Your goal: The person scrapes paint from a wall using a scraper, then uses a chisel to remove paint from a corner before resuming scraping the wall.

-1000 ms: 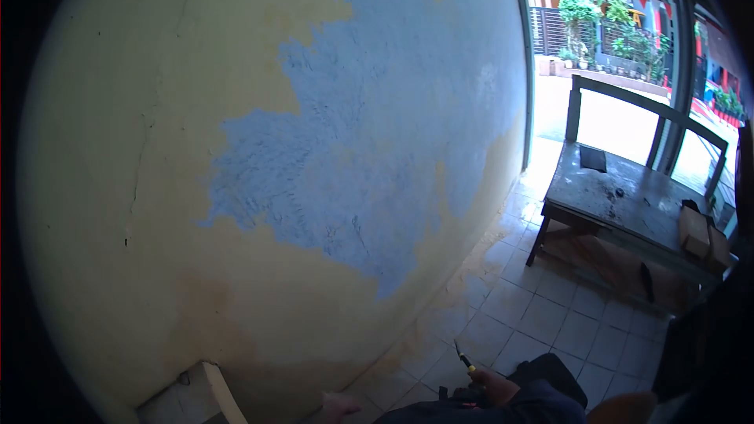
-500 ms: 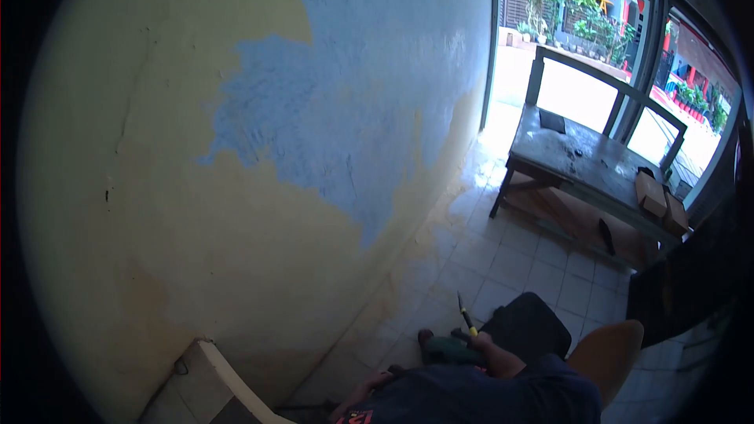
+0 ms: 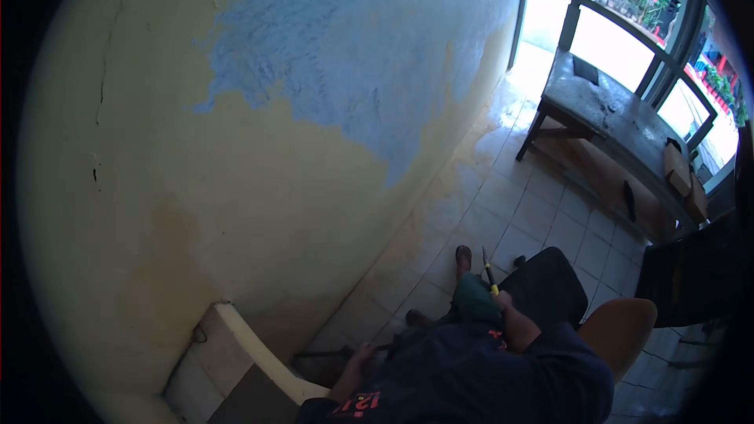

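Observation:
My right hand [image 3: 504,299] is closed around the black and yellow handle of a slim pointed tool [image 3: 488,268], its metal tip directed away from me over the floor. The tool's exact kind is too small to make out. Beside that hand are my green shorts [image 3: 476,298] and a black chair seat [image 3: 552,286]. Low on the left, my left hand [image 3: 364,355] is near a dark bar [image 3: 322,354]; its fingers are too dim to read. My dark shirt [image 3: 471,369] fills the bottom of the view.
A yellow wall [image 3: 259,212] with a blue patch [image 3: 338,55] rises on the left. A low tiled ledge [image 3: 224,353] stands at lower left. A wooden bench [image 3: 605,106] with cardboard boxes [image 3: 677,169] stands by the window. A brown chair back [image 3: 624,338] is at my right.
My view has tilted down, so the wall and bench sit higher and more of my legs and left arm shows. The pointed tool stays in my right hand.

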A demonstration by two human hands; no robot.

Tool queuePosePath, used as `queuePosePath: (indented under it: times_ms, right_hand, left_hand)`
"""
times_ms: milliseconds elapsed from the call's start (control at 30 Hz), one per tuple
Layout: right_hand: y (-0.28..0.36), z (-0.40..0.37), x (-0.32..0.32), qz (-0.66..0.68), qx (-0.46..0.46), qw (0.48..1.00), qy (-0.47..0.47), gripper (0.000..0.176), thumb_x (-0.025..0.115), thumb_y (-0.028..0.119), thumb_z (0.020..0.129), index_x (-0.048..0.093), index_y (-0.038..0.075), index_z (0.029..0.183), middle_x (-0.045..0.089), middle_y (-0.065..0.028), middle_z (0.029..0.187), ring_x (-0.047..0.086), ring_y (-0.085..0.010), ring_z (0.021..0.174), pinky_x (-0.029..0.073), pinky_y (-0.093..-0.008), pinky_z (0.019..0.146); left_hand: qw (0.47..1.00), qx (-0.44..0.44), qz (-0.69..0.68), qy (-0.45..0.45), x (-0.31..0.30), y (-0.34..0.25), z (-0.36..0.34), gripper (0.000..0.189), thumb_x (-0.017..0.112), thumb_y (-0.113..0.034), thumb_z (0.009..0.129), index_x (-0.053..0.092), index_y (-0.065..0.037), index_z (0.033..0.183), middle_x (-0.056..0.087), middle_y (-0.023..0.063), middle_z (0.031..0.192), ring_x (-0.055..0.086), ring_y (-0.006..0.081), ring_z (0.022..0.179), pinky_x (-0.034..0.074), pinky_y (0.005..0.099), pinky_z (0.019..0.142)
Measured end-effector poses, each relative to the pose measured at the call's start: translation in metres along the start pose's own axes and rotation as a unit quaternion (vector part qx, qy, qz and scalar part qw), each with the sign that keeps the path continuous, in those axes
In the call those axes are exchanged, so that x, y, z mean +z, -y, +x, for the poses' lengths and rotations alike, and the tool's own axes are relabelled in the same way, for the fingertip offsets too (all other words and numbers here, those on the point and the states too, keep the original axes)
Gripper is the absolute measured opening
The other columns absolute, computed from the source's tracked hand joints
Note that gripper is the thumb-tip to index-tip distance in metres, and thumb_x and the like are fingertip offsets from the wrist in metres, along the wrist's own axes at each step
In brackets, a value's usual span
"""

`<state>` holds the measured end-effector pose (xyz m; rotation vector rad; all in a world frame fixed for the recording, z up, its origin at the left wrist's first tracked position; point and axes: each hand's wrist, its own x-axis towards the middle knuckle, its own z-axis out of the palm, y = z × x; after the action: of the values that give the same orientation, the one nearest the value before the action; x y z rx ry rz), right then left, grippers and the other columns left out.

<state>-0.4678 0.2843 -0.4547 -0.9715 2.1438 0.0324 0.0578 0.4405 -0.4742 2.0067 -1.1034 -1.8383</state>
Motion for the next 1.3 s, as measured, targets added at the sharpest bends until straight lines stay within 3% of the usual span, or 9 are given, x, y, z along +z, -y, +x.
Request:
queuePosePath:
  times_ms: [267,333,500,700,833,933,1067,1133,1300]
  right_hand:
    - [0.077,0.027,-0.024,-0.089,-0.141,0.973,0.157,0.063,0.066,0.05,0.082,0.062,0.001,0.122,0.068,-0.0242,0.112,0.065,-0.0365,0.11,0.05,-0.0429,0.093]
    - [0.097,0.02,-0.038,-0.056,-0.176,0.968,0.171,0.063,0.068,0.047,0.083,0.061,0.002,0.125,0.068,-0.0225,0.113,0.065,-0.0354,0.109,0.05,-0.0424,0.092]
    - [0.16,-0.006,-0.102,-0.02,-0.246,0.939,0.24,0.055,0.072,0.041,0.081,0.063,0.005,0.123,0.068,-0.0226,0.114,0.064,-0.0371,0.109,0.049,-0.0425,0.092]
    - [0.203,0.02,-0.11,0.055,-0.389,0.837,0.382,0.052,0.063,0.037,0.095,0.055,0.004,0.134,0.068,-0.0144,0.108,0.065,-0.0246,0.102,0.049,-0.0371,0.091]
    - [0.245,0.024,-0.116,0.11,-0.385,0.777,0.485,0.051,0.058,0.039,0.099,0.052,0.004,0.136,0.066,-0.0084,0.101,0.063,-0.022,0.095,0.049,-0.0359,0.087]
    - [0.256,0.037,-0.088,0.149,-0.413,0.756,0.486,0.059,0.06,0.043,0.097,0.049,0.003,0.138,0.065,-0.0149,0.113,0.061,-0.025,0.103,0.048,-0.0359,0.091]
    - [0.277,0.04,-0.091,0.132,-0.373,0.783,0.48,0.052,0.061,0.042,0.096,0.055,0.004,0.131,0.066,-0.0149,0.108,0.062,-0.0249,0.1,0.047,-0.0366,0.089]
    - [0.28,0.045,-0.076,0.118,-0.417,0.777,0.457,0.05,0.066,0.041,0.093,0.057,0.001,0.122,0.066,-0.0162,0.094,0.062,-0.023,0.088,0.048,-0.038,0.08]
    - [0.281,0.047,-0.047,0.142,-0.398,0.831,0.361,0.047,0.067,0.045,0.089,0.061,-0.001,0.1,0.06,-0.0166,0.073,0.056,-0.0271,0.067,0.047,-0.0392,0.069]
  left_hand:
    - [0.999,-0.007,0.03,0.021,0.028,-0.075,0.031,0.043,0.058,-0.042,0.094,0.07,-0.002,0.106,0.07,0.0068,0.083,0.066,0.0191,0.069,0.051,0.0327,0.064]
    - [0.989,0.078,0.126,-0.021,0.03,-0.077,0.053,0.042,0.058,-0.043,0.093,0.071,-0.004,0.102,0.07,0.0071,0.08,0.065,0.017,0.067,0.049,0.0329,0.06]
    - [0.997,-0.041,0.07,-0.014,0.024,-0.172,0.049,0.047,0.055,-0.047,0.094,0.07,-0.004,0.108,0.071,0.007,0.085,0.065,0.0176,0.07,0.049,0.0346,0.061]
    - [0.986,-0.055,-0.152,0.052,0.005,-0.274,0.091,0.057,0.053,-0.055,0.094,0.058,-0.01,0.13,0.066,0.0083,0.118,0.064,0.0189,0.098,0.05,0.0357,0.08]
    - [0.921,0.11,-0.368,0.062,0.011,-0.359,0.103,0.075,0.048,-0.064,0.095,0.043,-0.008,0.145,0.056,0.0105,0.135,0.06,0.0245,0.116,0.049,0.0394,0.096]
    - [0.841,0.168,-0.514,-0.01,0.019,-0.453,0.093,0.063,0.051,-0.06,0.096,0.054,-0.006,0.128,0.063,0.0106,0.121,0.064,0.0259,0.107,0.05,0.0444,0.095]
    - [0.826,0.172,-0.537,0.014,0.012,-0.443,0.125,0.048,0.052,-0.05,0.099,0.059,-0.005,0.113,0.067,0.0125,0.109,0.067,0.0258,0.101,0.051,0.0422,0.095]
    - [0.906,0.179,-0.379,-0.058,0.015,-0.445,0.13,0.04,0.054,-0.045,0.1,0.058,-0.005,0.101,0.067,0.0107,0.089,0.068,0.0289,0.095,0.053,0.0439,0.093]
    - [0.937,0.213,-0.272,-0.054,0.015,-0.427,0.15,0.039,0.061,-0.041,0.097,0.058,-0.003,0.107,0.066,0.0117,0.097,0.066,0.0286,0.101,0.051,0.042,0.095]
